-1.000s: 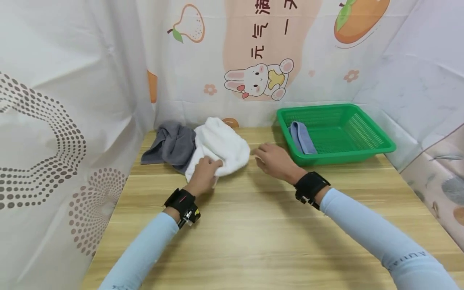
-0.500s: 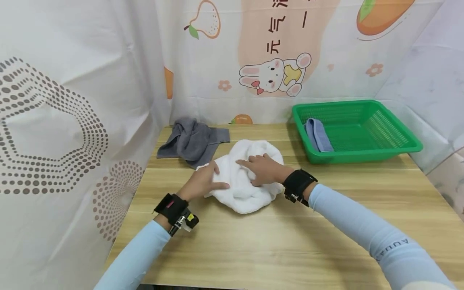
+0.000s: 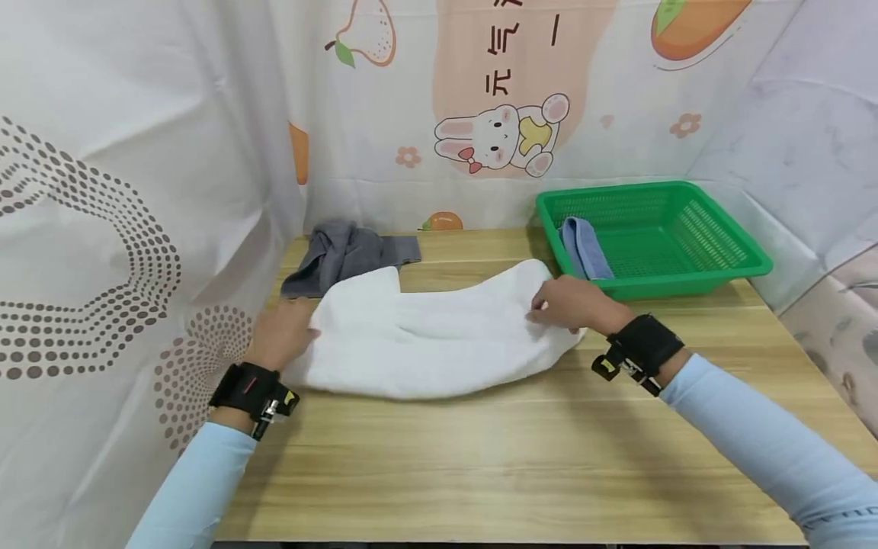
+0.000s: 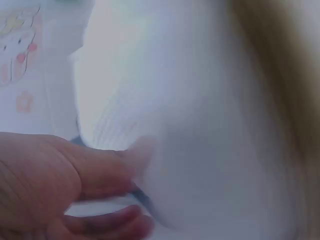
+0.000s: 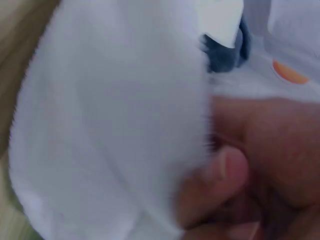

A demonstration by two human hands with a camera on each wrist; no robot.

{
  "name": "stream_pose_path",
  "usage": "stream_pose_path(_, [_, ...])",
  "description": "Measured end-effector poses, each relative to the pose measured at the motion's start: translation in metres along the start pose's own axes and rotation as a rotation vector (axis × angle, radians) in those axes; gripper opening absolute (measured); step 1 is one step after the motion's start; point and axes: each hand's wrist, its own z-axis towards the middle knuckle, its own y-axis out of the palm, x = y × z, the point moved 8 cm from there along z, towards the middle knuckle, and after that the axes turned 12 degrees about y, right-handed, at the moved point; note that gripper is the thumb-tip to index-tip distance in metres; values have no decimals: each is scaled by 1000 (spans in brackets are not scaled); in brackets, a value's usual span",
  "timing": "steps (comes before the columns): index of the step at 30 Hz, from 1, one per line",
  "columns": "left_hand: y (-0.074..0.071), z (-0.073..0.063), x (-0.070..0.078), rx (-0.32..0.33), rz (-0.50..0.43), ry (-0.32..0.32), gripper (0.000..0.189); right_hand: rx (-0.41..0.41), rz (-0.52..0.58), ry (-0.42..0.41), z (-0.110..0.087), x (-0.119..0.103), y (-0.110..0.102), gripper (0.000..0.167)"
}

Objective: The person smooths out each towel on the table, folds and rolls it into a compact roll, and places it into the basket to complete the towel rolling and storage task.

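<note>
Spanning left hand [image 3: 281,333] to right hand [image 3: 572,303] lengthwise, the white towel [image 3: 425,347] lies between them; each pinches the end nearer it.

I see two light-blue sleeves [image 3: 768,446], dark lettering [image 3: 844,517] on the right one, and black wrist straps [image 3: 648,345] carrying small yellow-marked devices [image 3: 609,367].

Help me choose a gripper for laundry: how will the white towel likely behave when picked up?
The white towel is probably floppy: its lower edge bows between the left hand and the right hand. It likely won't slip easily, as its edge looks fuzzy in the right wrist view. It seems unlikely to break, being soft-looking, creased cloth.
</note>
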Motion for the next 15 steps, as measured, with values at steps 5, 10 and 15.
stream_pose_path(5, [19,18,30,73,-15,83,84,245,-125,-14,6,1,-1,40])
stream_pose_path(10, [36,30,32,44,-172,35,89,-61,-248,22,6,1,38,109])
stream_pose_path(15, [6,11,7,269,-261,-41,18,-257,-111,119,-4,12,63,114])
